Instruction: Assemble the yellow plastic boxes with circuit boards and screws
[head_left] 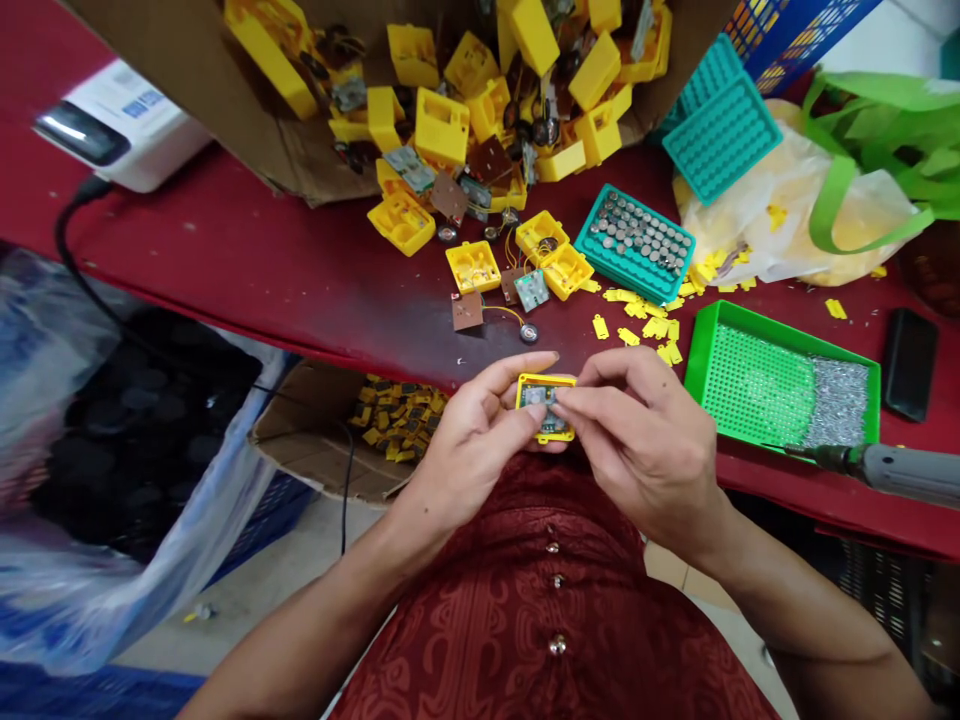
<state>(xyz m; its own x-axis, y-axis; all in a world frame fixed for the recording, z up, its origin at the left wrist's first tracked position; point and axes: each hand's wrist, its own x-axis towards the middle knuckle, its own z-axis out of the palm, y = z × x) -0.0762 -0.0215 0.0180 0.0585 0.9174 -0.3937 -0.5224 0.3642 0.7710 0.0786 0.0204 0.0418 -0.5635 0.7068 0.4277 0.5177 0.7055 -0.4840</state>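
Near the table's front edge, my left hand (pixel 480 425) is wrapped round a small yellow case (pixel 548 437), its thumb lying on the circuit board inside. My right hand (pixel 652 435) pinches at the right side of the same case, fingertips over the board; whether a small part sits between them is hidden. Just beyond the hands lie open yellow cases (pixel 473 267), a brown square piece (pixel 467 311) wired to a round part (pixel 529 333), and a grey-green board (pixel 532 290). Small yellow plates (pixel 628 337) are scattered to the right of these.
A cardboard box (pixel 300 165) spills yellow cases at the back. Right of it are a teal tray (pixel 589 250) of round cells, a green tray (pixel 701 350) of screws, a grey screwdriver (pixel 911 470), a phone (pixel 910 365). A white device (pixel 142 130) stands left; a lower box (pixel 300 430) holds yellow pieces.
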